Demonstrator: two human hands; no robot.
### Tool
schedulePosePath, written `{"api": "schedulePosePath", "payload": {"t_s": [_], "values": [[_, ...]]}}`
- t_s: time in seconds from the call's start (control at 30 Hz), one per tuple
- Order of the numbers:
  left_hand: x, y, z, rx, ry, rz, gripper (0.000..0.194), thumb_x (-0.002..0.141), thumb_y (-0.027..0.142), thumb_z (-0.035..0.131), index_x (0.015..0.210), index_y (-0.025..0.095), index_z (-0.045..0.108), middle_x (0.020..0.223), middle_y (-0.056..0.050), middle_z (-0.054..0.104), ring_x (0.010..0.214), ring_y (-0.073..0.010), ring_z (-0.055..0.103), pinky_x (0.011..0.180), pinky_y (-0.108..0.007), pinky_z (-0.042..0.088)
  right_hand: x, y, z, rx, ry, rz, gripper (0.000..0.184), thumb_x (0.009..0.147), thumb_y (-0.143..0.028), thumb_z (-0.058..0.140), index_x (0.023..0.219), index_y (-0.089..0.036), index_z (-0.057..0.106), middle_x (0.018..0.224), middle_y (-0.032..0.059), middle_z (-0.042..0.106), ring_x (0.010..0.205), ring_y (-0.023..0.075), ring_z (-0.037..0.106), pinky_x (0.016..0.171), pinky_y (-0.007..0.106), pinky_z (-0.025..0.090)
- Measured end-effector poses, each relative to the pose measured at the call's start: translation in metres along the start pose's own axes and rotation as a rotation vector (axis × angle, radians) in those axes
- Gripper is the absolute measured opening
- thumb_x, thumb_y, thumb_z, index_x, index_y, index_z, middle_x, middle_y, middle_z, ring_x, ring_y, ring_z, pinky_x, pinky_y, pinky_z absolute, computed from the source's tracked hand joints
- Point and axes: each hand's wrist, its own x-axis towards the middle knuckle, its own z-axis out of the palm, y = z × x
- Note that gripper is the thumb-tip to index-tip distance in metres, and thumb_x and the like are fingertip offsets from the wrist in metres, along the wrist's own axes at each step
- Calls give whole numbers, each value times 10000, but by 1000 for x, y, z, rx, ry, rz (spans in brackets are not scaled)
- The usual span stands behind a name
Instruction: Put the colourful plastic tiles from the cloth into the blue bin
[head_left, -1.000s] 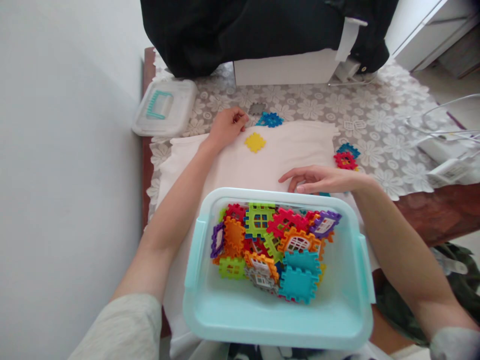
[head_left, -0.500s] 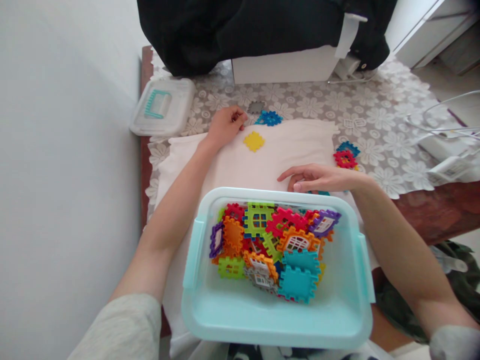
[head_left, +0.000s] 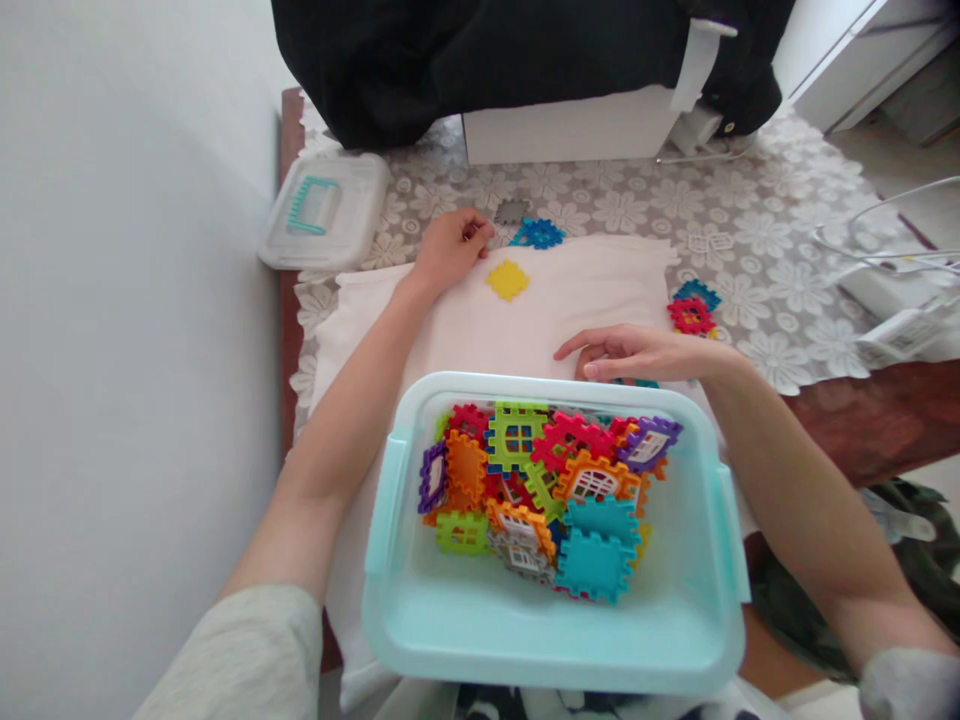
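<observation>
My left hand (head_left: 448, 248) rests at the far edge of the white cloth (head_left: 480, 335), its fingers curled into a pinch; what they hold, if anything, is hidden. A grey tile (head_left: 512, 212), a blue tile (head_left: 538, 234) and a yellow tile (head_left: 508, 280) lie just right of it. My right hand (head_left: 637, 354) lies low on the cloth behind the tub, fingers and thumb closed over a teal tile (head_left: 639, 382) that barely shows. The pale turquoise tub (head_left: 555, 640) in front holds several coloured interlocking tiles (head_left: 544, 490).
A clear lid with a teal handle (head_left: 324, 210) sits at the table's back left by the wall. A red tile (head_left: 690, 316) and a teal one (head_left: 697, 293) lie right of the cloth. A white box under black fabric (head_left: 570, 125) stands behind; cables and white adapters (head_left: 900, 330) lie at right.
Almost nothing has moved. Both hands keep their places; the whole view has shifted slightly.
</observation>
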Motion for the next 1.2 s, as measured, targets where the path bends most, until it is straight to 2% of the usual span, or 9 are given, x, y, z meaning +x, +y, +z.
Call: {"api": "schedulePosePath", "payload": {"t_s": [0.17, 0.43, 0.77, 0.97, 1.2], "values": [[1, -2, 0, 4, -5, 0, 272, 1051, 452, 679, 1070, 196, 766, 852, -90, 734, 906, -241, 728, 1003, -402, 619, 1, 2, -1, -2, 9, 16, 731, 1038, -702, 691, 1542, -172, 654, 1050, 70, 783, 859, 176, 656, 701, 273, 478], [1, -1, 0, 26, 5, 2, 232, 1028, 406, 673, 1075, 201, 772, 859, -88, 746, 930, -245, 728, 1011, -383, 610, 1, 5, -1, -31, 18, 16, 684, 1048, -695, 681, 1523, -204, 664, 1063, 58, 775, 855, 167, 664, 689, 257, 500], [2, -3, 1, 10, 4, 4, 274, 1042, 442, 705, 1106, 186, 775, 883, -97, 736, 999, -264, 730, 1053, -415, 587, 2, 4, 0, -55, 25, 20, 691, 1058, -711, 659, 1521, -199, 661, 1048, 54, 758, 827, 154, 653, 666, 242, 493], [2, -3, 1, 43, 3, 9, 333, 1053, 507, 684, 1106, 189, 768, 903, -102, 749, 964, -259, 737, 1011, -407, 604, 2, 6, 0, -42, 35, 27, 702, 1043, -715, 677, 1525, -205, 670, 1039, 54, 766, 826, 167, 646, 669, 263, 476], [2, -3, 1, 7, 7, 5, 208, 1033, 386, 701, 1080, 194, 769, 849, -77, 728, 973, -254, 732, 1032, -393, 594, 2, 6, 1, -35, 40, 36, 689, 1039, -712, 681, 1519, -218, 677, 1037, 51, 772, 820, 170, 644, 668, 271, 465]]}}
